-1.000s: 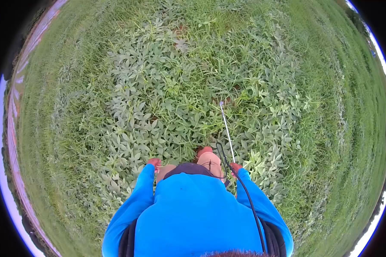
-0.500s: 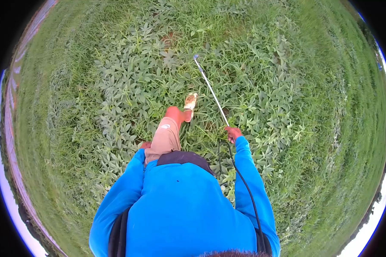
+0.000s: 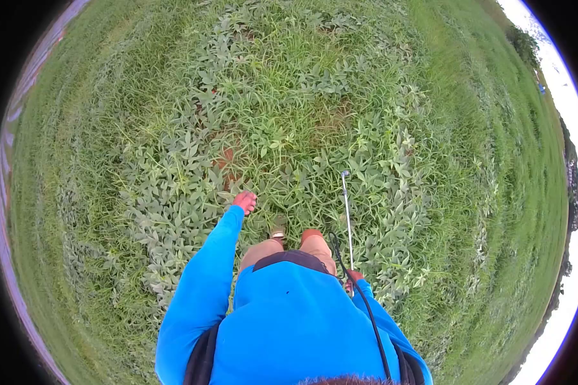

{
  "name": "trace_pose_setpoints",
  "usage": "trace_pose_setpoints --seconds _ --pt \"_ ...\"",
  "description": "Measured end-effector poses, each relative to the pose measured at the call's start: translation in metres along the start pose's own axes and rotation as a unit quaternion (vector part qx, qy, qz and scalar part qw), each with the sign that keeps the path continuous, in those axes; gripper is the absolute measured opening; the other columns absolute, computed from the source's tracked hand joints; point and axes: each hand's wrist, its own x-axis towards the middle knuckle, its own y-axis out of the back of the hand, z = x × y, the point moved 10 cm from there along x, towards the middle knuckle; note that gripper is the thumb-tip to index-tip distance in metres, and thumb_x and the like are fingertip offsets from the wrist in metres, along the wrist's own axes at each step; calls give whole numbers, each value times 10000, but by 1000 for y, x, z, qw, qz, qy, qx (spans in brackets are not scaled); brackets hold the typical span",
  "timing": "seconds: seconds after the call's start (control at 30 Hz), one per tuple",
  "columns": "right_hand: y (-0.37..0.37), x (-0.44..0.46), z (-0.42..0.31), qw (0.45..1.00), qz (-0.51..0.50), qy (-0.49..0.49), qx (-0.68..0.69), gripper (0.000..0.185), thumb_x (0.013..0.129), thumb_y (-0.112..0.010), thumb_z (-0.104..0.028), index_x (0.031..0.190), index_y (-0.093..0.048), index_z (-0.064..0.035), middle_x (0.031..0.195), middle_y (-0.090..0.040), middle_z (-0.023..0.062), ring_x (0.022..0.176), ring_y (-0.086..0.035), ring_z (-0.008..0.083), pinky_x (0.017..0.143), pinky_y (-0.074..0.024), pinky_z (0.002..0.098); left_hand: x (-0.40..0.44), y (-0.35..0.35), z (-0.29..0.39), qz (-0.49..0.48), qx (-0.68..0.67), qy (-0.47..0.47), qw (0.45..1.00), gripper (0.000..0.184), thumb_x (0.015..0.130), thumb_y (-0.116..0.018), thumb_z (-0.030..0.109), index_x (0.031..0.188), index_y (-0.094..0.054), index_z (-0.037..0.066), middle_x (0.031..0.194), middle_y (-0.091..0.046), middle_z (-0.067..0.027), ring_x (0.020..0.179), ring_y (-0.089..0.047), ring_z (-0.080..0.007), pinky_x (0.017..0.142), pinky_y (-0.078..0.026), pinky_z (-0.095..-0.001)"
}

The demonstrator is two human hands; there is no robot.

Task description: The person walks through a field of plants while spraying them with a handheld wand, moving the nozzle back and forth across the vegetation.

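Note:
My right hand (image 3: pixel 352 278) is wrapped round the handle end of a thin sprayer wand (image 3: pixel 349 221), low beside my right hip. The wand points forward, and its small blue-grey nozzle (image 3: pixel 345 174) hangs over the leaves. A black hose (image 3: pixel 370 311) bends near the grip and runs back along my right side. My left hand (image 3: pixel 245 201) is out in front on the left, above the plants, holding nothing, its fingers loosely bent. Part of the right hand is hidden by the sleeve and hose.
Broad-leaved plants (image 3: pixel 173 186) and tall grass (image 3: pixel 289 70) cover the ground, with a patch of bare reddish soil (image 3: pixel 228 160) ahead on the left. Dark straps (image 3: pixel 202 356) cross my shoulders. My foot (image 3: pixel 278 229) is among the leaves. A tree (image 3: pixel 522 45) stands at the far right.
My left hand has swung forward from beside my hip. My right hand has drawn back, and the wand's nozzle has moved right and closer to me. The front leg is now nearer beneath me.

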Motion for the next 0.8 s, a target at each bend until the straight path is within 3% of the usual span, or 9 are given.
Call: trace_pose_setpoints --seconds 0.13,0.3,0.33,0.43,0.5,0.6,0.63,0.7,0.8 --pt "8 -13 -99 998 17 -17 64 328 737 -589 -362 768 -549 -39 496 -461 88 375 -464 216 364 -378 375 57 -14 157 -19 -17 -35 999 246 804 -499 357 911 -542 140 767 -547 17 557 -493 -71 473 -389 -209" --pt "14 -6 -266 999 33 39 5 371 736 -590 -388 797 -557 -24 518 -467 93 415 -482 210 371 -383 360 116 -43 251 -65 -21 5 998 262 823 -476 351 939 -541 125 786 -564 5 569 -539 -101 495 -447 -243" --pt "12 9 -294 1000 8 12 -6 388 732 -594 -398 785 -559 -15 515 -463 88 419 -484 203 371 -388 355 131 -50 265 -81 -20 9 996 269 831 -469 356 943 -541 123 786 -571 1 571 -551 -109 499 -459 -255" --pt "12 40 -401 997 -14 74 0 350 743 -588 -386 798 -576 -40 554 -521 91 411 -488 190 368 -398 350 223 -47 269 -94 -49 71 992 290 836 -472 366 954 -543 111 760 -598 -17 574 -577 -136 487 -466 -278" --pt "10 75 -474 994 -29 106 -20 370 733 -589 -407 792 -579 -41 559 -510 71 419 -484 184 391 -408 348 296 -27 258 -42 -79 123 988 288 785 -510 383 920 -547 131 706 -592 -20 533 -566 -164 453 -453 -320" --pt "12 120 -584 984 -42 137 -110 435 719 -571 -453 807 -589 -28 609 -517 72 473 -500 184 451 -414 352 338 -1 251 55 -70 172 981 199 735 -536 312 869 -559 168 686 -572 -23 517 -536 -188 438 -421 -371" --pt "19 110 -629 984 -43 145 -95 435 719 -571 -453 807 -589 -28 609 -517 72 473 -500 184 451 -414 352 334 4 255 82 -3 227 970 158 759 -502 277 852 -565 167 689 -559 -29 539 -541 -198 446 -412 -388" --pt "37 62 -719 974 -41 187 -117 474 709 -564 -483 818 -589 -22 617 -518 80 488 -503 191 478 -418 358 343 5 264 46 48 274 959 253 747 -523 339 927 -548 163 773 -606 -73 629 -574 -254 579 -458 -435" --pt "57 38 -832 956 -39 214 -197 512 701 -551 -511 865 -603 -28 657 -544 80 521 -532 196 518 -444 339 386 -10 340 34 182 180 966 242 748 -524 336 905 -549 155 766 -605 -76 625 -575 -251 567 -459 -429"
